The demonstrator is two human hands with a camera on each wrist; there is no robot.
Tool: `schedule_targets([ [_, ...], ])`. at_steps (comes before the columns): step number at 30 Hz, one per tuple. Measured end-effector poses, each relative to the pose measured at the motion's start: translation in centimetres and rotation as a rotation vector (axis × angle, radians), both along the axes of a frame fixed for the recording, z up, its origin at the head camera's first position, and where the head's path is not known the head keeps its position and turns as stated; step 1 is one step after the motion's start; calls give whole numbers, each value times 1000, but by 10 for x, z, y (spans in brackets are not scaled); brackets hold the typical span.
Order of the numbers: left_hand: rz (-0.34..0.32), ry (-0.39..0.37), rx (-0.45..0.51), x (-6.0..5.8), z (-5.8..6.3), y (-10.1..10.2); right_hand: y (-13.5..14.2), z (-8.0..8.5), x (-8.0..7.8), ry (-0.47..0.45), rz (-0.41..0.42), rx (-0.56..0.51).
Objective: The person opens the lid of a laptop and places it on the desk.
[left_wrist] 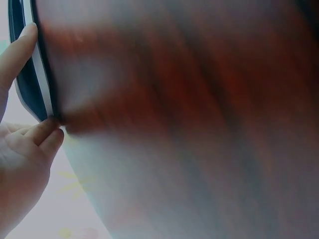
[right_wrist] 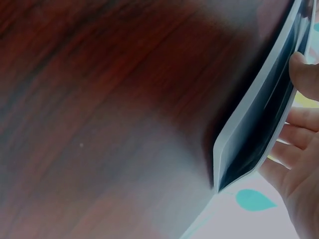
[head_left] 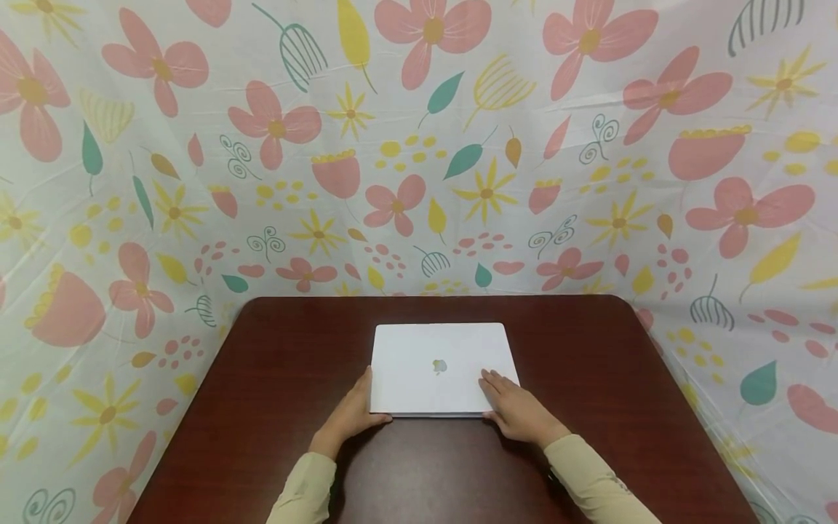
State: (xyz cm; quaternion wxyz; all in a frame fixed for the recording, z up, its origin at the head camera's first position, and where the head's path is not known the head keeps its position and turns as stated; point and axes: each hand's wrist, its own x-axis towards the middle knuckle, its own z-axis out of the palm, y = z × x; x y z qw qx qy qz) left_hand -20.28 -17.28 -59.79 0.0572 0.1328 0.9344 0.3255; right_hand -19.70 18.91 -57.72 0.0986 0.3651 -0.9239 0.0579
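Note:
A silver laptop [head_left: 435, 371] with an apple logo on its lid lies on the dark table, front edge toward me. My left hand [head_left: 353, 411] grips its left front corner. In the left wrist view, that hand's thumb rests on the front of the laptop [left_wrist: 44, 82] and its fingers touch the corner. My right hand [head_left: 520, 411] holds the lid near the right front corner, fingers on top and thumb at the front edge. The right wrist view shows a narrow dark gap between lid and base of the laptop [right_wrist: 241, 117], with the right thumb at the lid's edge.
The reddish-brown wooden table [head_left: 589, 349] has rounded far corners and extends around the laptop on all sides. A white cloth [head_left: 419, 145] printed with flowers and leaves hangs behind the table and along both its sides.

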Motion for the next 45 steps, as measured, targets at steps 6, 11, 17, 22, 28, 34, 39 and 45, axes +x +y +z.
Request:
schedule_targets([
  [6,10,0,10,-1,5,0,-1,6,1,-8,-1,38],
  [11,24,-2,0,-1,8,1,-1,10,1,16,31,39],
  [17,28,2,2,1,8,1,1,11,1,65,84,14],
  [22,22,3,9,1,6,0,1,11,1,47,78,25],
  [28,12,22,39,1,4,-1,2,13,0,84,89,49],
  [34,1,35,63,1,2,-2,3,14,0,117,103,35],
  [39,2,48,83,0,3,-3,4,15,-1,117,81,42],
  [45,-12,88,96,-3,3,-5,4,21,-4,83,64,54],
])
